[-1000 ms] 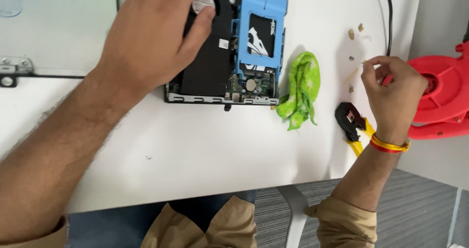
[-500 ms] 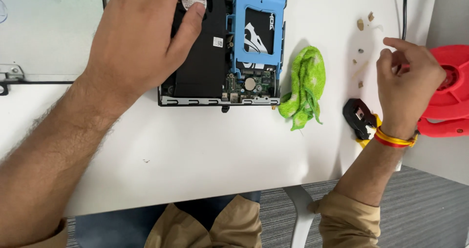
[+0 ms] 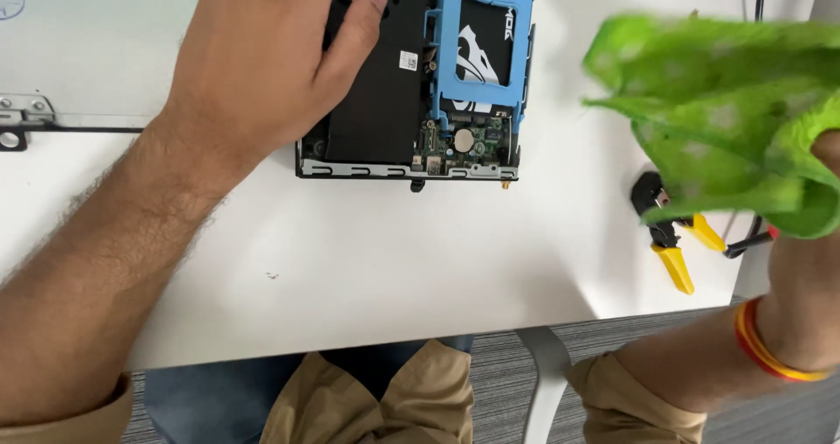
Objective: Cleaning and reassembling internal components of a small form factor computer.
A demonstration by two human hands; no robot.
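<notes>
The left hand [image 3: 262, 59] lies flat, fingers spread and loose, on the open small computer [image 3: 411, 76], gripping nothing; its thumb tip rests on the round pale label at the hub of the black fan, near the far edge of the view. The computer is a shallow metal box with its lid off, sitting on the matte white table [image 3: 394, 251]: a smooth black plastic shroud fills its left part, and a bright blue plastic drive bracket [image 3: 481, 41] holding a flat black drive covers its right. Below the bracket a strip of green circuit board shows with a shiny coin cell, and the near rim is thin folded sheet metal with small tabs. The far end of the computer is cut off by the picture's top. At the right, the right hand [image 3: 827, 160] is almost wholly out of view; only a sliver shows at the picture's edge, closed on a bright green cloth [image 3: 709, 111], which hangs raised above the table, crumpled, soft and blurred. A red-and-yellow thread band circles that wrist. Under the cloth, partly hidden, lies a pair of pliers with yellow handles [image 3: 669, 230] and black jaws. At the far left, a grey metal panel [image 3: 87, 50] with a hinge lies flat.
</notes>
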